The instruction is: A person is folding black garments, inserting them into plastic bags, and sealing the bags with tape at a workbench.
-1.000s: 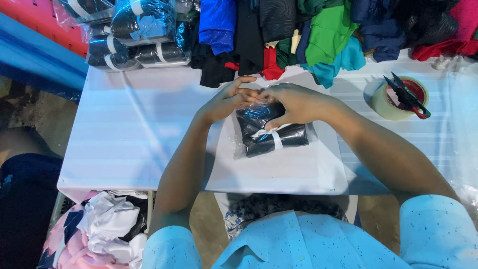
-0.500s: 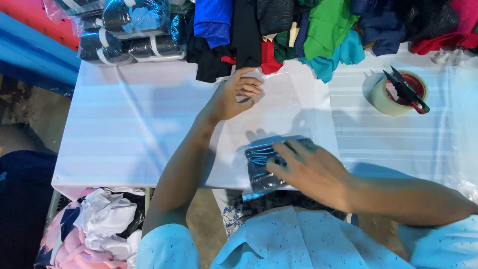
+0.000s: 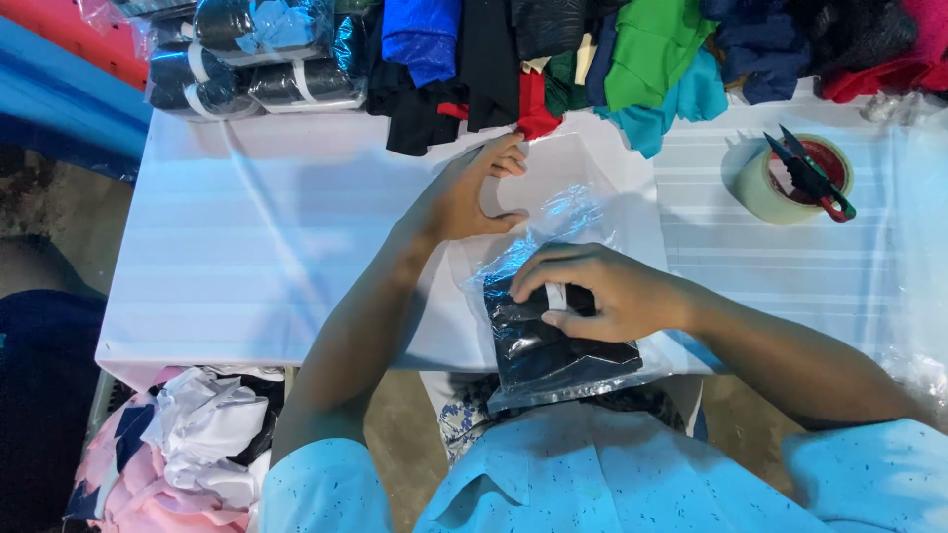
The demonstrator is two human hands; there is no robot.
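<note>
A folded black garment with a white band (image 3: 558, 345) lies partly inside a clear plastic bag (image 3: 573, 222) at the near edge of the white table (image 3: 257, 247). My right hand (image 3: 597, 291) grips the garment by its upper end. My left hand (image 3: 469, 192) rests on the bag's far open end, fingers curled on the plastic, holding it to the table.
Rolled black garments in plastic (image 3: 252, 54) are stacked at the far left. A heap of blue, black, green and red clothes (image 3: 612, 59) lines the far edge. A tape roll with small scissors (image 3: 800, 178) sits at the right. Crumpled cloth (image 3: 188, 444) lies below the table's left.
My right hand has pulled the black garment toward me, off the far middle of the table to the near edge. My left hand stayed on the clear bag, now stretched between both hands.
</note>
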